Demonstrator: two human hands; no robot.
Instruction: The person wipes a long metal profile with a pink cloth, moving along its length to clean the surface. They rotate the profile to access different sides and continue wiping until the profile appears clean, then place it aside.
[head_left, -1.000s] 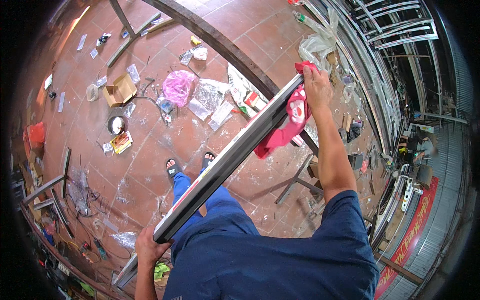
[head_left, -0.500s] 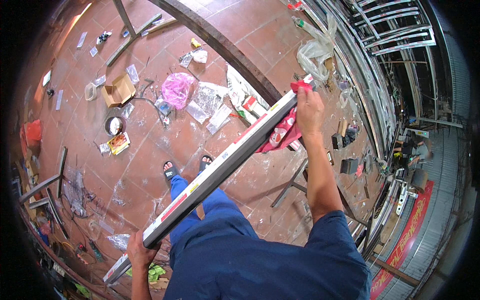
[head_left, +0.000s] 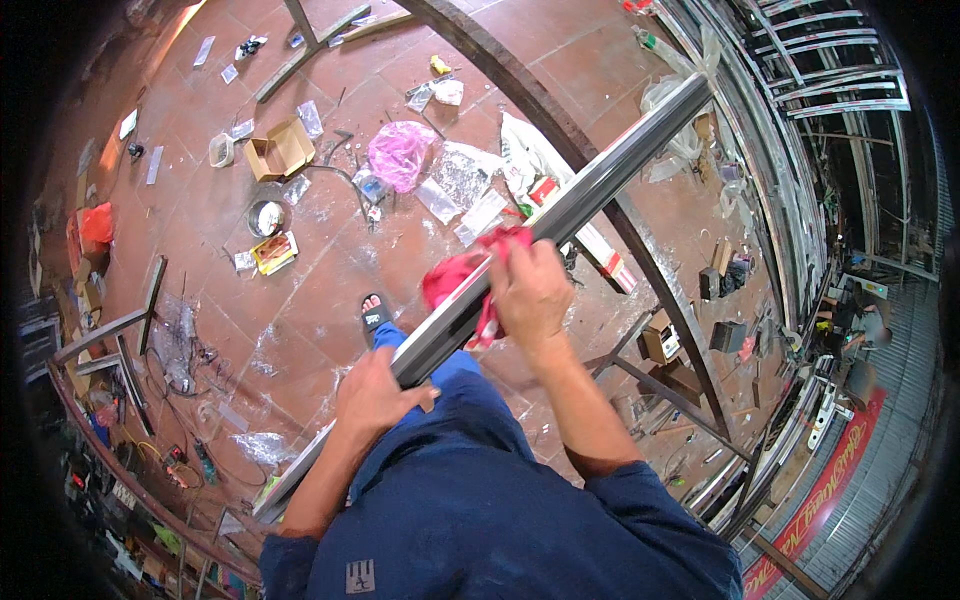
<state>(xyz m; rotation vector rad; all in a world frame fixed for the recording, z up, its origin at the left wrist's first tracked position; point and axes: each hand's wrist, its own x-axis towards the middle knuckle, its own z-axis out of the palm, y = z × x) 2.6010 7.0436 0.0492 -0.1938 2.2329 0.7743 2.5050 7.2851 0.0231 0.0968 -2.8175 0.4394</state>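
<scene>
Head view: a tiled floor point(head_left: 335, 245) spreads out under scattered litter, a pink plastic bag point(head_left: 398, 155) and an open cardboard box point(head_left: 280, 150) among it, with metal lengths point(head_left: 745, 190) stacked along its right edge. A long dark bar point(head_left: 610, 185) slants across in front of the worker, passing over a rusty steel beam point(head_left: 500, 55). Both forearms reach forward, the right one further along. The right hand point(head_left: 533, 290) has its fingers clamped on a red cloth point(head_left: 448, 280) wrapped over the bar's middle. The left hand point(head_left: 375, 390) lies at the bar nearer the body, thumb spread; whether its fingers grip, I can't tell.
</scene>
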